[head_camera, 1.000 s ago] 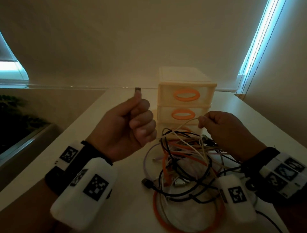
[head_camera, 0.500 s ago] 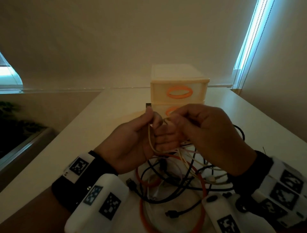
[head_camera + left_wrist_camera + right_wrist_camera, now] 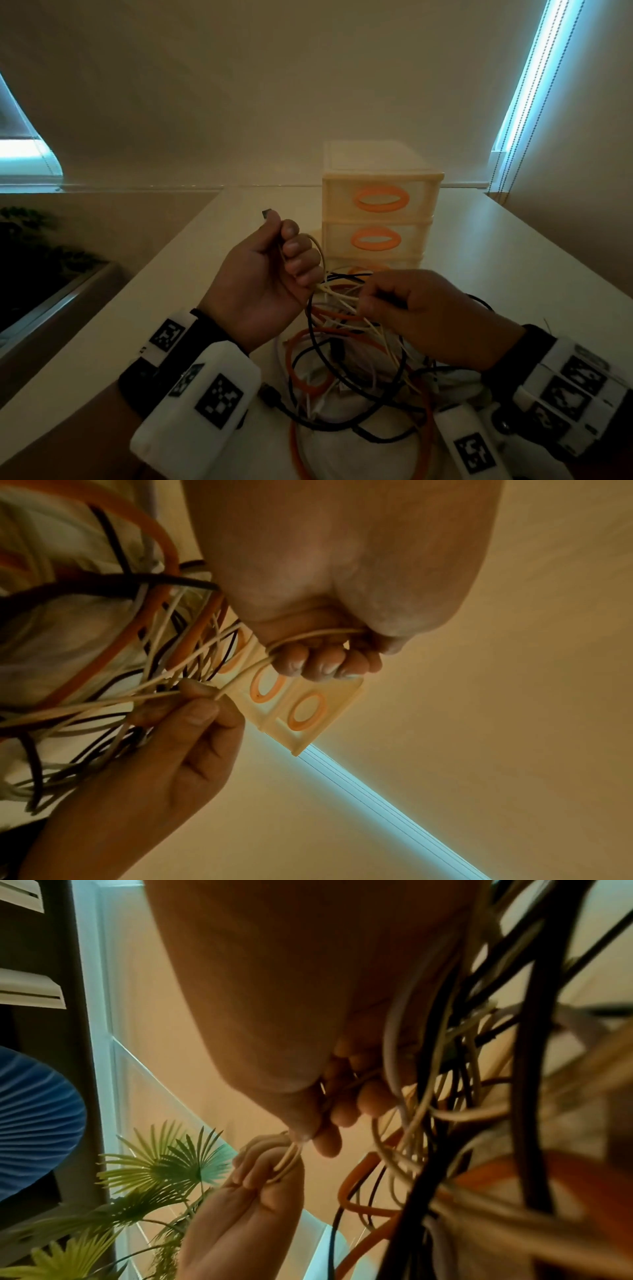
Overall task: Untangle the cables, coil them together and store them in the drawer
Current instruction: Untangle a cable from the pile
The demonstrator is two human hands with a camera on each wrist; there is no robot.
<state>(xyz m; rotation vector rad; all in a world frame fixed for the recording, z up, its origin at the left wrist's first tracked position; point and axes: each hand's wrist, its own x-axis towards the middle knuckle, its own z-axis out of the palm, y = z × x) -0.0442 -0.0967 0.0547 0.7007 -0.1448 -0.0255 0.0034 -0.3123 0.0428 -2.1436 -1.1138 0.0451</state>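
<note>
Nearest the camera, a tangle of cables (image 3: 356, 373), orange, black and white, lies on the tabletop (image 3: 164, 301) in front of the drawer unit (image 3: 380, 212). Just above the tangle, the right hand (image 3: 428, 318) pinches a thin cream cable (image 3: 339, 294) between thumb and fingertips. Left of it and closer to the drawer unit, the left hand (image 3: 270, 277) is fisted round a loop of the same cream cable, a dark plug (image 3: 267, 213) poking above its thumb. All drawers sit closed.

No readable text; wrist markers (image 3: 219, 401) pattern-only.
</note>
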